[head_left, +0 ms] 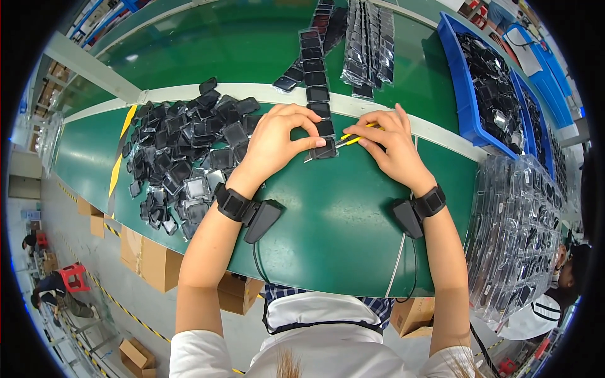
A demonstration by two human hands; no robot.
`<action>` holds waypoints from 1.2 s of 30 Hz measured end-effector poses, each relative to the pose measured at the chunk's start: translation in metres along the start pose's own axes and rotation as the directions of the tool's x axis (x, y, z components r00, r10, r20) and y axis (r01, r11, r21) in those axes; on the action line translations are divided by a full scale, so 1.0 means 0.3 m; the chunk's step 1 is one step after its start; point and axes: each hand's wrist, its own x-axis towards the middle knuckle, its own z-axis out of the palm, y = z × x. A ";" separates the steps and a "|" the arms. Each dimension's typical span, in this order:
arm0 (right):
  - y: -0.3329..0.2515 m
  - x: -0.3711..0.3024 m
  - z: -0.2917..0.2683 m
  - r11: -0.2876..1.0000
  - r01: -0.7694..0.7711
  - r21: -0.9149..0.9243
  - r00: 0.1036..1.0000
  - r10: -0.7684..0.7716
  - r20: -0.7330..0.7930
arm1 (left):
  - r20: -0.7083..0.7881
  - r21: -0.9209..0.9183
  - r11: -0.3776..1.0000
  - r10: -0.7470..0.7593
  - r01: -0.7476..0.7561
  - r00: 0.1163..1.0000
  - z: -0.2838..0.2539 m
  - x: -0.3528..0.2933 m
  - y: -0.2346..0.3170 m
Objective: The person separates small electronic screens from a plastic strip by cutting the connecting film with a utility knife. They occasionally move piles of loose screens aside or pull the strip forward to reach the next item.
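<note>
My left hand (pixel 280 138) is closed, thumb and fingers pinching the near end of a strip of clear pouches (pixel 316 78), each with a dark square piece inside. The last pouch (pixel 324 148) lies at my left fingertips. My right hand (pixel 391 142) is closed around a slim two-armed metal tool with yellow grips (pixel 353 138). Its metal part reaches left to the last pouch, where the pouch partly hides it. A heap of loose dark square pieces in clear pouches (pixel 179 145) spreads on the green table left of my left hand.
More pouch strips (pixel 368 44) hang over the white rail (pixel 252 92) behind my hands. Blue bins (pixel 469 120) of dark pieces stand at right, above stacked clear plastic trays (pixel 513 233). Cabled black wrist devices (pixel 263 220) sit on both my arms. Cardboard boxes (pixel 151 258) stand below the table.
</note>
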 end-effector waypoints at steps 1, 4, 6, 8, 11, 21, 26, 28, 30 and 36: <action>-0.005 0.006 0.002 0.999 -0.031 0.005 0.999 0.031 0.020 | 0.001 0.002 1.000 -0.002 0.002 1.000 -0.001 -0.001 0.000; -0.020 0.015 0.016 0.997 -0.064 0.047 0.997 0.062 0.042 | -0.003 -0.005 1.000 -0.007 0.007 1.000 -0.004 -0.004 -0.001; -0.016 0.016 0.023 0.994 -0.065 0.083 0.997 0.061 0.045 | 0.004 -0.024 1.000 0.014 -0.014 1.000 -0.004 -0.002 -0.005; 0.000 0.019 0.026 0.993 -0.063 0.104 0.996 0.056 0.064 | 0.011 -0.013 1.000 0.029 -0.029 1.000 -0.005 0.002 -0.002; 0.014 0.016 0.004 0.982 -0.023 0.185 0.991 -0.002 0.137 | 0.027 0.009 0.998 0.059 -0.060 0.998 -0.008 0.006 -0.001; 0.055 -0.054 -0.045 0.968 -0.178 0.178 0.979 0.193 -0.067 | -0.215 0.201 0.977 0.114 -0.071 0.970 -0.093 -0.020 -0.008; 0.018 -0.046 -0.012 0.970 -0.211 0.118 0.970 0.222 -0.095 | -0.081 0.399 0.911 0.146 -0.102 0.986 -0.126 -0.053 0.005; 0.004 -0.046 0.004 0.983 -0.178 0.050 0.972 0.183 -0.145 | 0.107 0.310 0.933 0.158 -0.184 0.982 -0.113 -0.055 0.050; -0.018 -0.038 0.014 0.987 -0.159 0.022 0.976 0.160 -0.146 | 0.193 0.266 0.937 0.179 -0.227 0.965 -0.085 -0.058 0.058; -0.026 -0.034 0.013 0.991 -0.132 -0.027 0.980 0.126 -0.152 | 0.137 0.094 0.984 0.138 -0.151 0.981 -0.054 -0.026 0.033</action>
